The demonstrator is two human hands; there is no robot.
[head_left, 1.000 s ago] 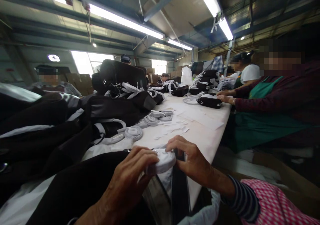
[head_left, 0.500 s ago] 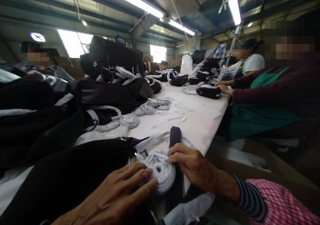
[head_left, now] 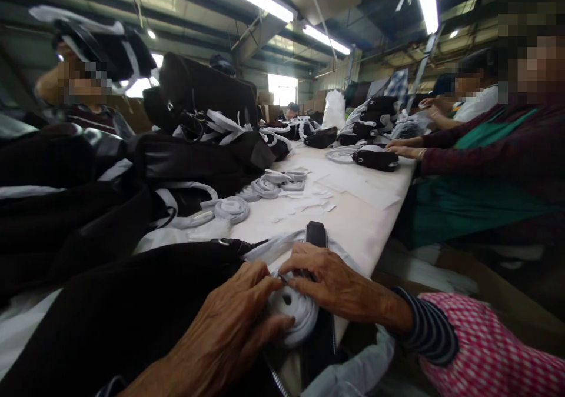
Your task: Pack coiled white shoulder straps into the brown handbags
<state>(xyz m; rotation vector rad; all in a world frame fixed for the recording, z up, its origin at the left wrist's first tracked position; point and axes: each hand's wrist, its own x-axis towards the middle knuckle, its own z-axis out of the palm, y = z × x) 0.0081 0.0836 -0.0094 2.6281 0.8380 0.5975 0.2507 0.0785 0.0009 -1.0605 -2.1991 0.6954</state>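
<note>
A strap wrapped in white and wound into a flat coil lies in front of me, at the opening of a black bag. My left hand grips the coil from the left, thumb at its near side and fingertips at the far rim. From the right, my right hand pinches at the coil's far edge, close to the left fingertips. What exactly the pinch holds there is partly hidden. A black zippered strip of the bag runs under my right hand. A white-wrapped strap hangs at the near right.
Black bags pile up on the left. More white coils and paper scraps lie on the pale table. A co-worker in a green apron handles a small black bag at the right edge.
My left fingers have moved up to the coil's far rim and my right hand has closed in beside them. A person at the back left has raised a black bag with white-wrapped straps.
</note>
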